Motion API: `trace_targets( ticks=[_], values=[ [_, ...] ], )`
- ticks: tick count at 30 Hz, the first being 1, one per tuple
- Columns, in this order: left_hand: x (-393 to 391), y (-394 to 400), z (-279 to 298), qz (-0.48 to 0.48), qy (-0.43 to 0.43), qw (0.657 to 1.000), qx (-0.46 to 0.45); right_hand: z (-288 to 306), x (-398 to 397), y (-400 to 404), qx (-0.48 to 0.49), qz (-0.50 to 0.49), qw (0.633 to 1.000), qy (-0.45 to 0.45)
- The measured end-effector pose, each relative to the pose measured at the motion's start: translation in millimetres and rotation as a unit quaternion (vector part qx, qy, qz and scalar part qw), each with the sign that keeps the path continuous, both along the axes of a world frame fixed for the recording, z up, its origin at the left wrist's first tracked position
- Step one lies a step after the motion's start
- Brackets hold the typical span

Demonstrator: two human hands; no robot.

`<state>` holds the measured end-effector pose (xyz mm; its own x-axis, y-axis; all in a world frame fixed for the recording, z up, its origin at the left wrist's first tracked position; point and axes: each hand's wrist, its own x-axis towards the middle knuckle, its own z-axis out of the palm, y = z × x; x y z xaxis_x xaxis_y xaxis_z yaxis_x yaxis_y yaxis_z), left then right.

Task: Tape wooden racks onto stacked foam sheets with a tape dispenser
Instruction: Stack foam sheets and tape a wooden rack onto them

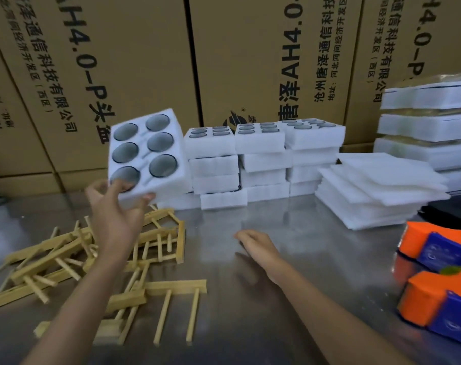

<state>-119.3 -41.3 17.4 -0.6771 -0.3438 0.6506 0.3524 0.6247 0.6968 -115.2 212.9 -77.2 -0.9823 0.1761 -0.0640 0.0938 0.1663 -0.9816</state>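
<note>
My left hand grips a white foam block with six round grey discs set in it, holding it tilted in the air above the table's left side. My right hand hovers low over the steel table, fingers loosely curled and holding nothing. A loose pile of wooden racks lies under my left arm. One more wooden rack lies apart, nearer the front. Two orange and blue tape dispensers sit at the right edge.
Several stacks of the same foam blocks line the back of the table. Flat foam sheets are piled to the right, with taller wrapped foam stacks behind them. Large cardboard boxes form a wall at the back.
</note>
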Motion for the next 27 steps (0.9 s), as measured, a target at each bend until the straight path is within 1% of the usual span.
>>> trace_targets(
  ticks=[2,5,8,10,14,16,18,20,22,27],
  values=[
    [20,17,-11,-0.041,0.000,0.999,0.013,1,14,5,-0.074,-0.031,0.997,-0.004],
    [46,49,-29,-0.096,-0.004,0.995,0.019,0,31,15,-0.136,-0.068,0.988,-0.009],
    [67,83,-46,-0.120,-0.030,0.992,0.014,-1,46,27,-0.244,-0.084,0.966,0.013],
    [77,102,-56,-0.114,-0.067,0.991,-0.021,-3,56,38,-0.314,-0.094,0.944,0.035],
    [91,125,-83,-0.115,-0.161,0.974,-0.112,-5,74,51,-0.375,-0.095,0.919,0.074],
    [94,130,-94,-0.128,-0.177,0.963,-0.157,-4,82,50,-0.360,-0.060,0.928,0.077],
    [94,129,-100,-0.140,-0.171,0.960,-0.171,-4,88,47,-0.282,-0.044,0.954,0.088],
    [92,125,-102,-0.161,-0.159,0.960,-0.167,-7,89,45,-0.212,-0.064,0.969,0.110],
    [90,122,-106,-0.181,-0.141,0.960,-0.161,-9,88,44,-0.183,-0.081,0.972,0.122],
    [89,117,-114,-0.202,-0.109,0.963,-0.143,-16,87,42,-0.155,-0.084,0.973,0.146]
  ],
)
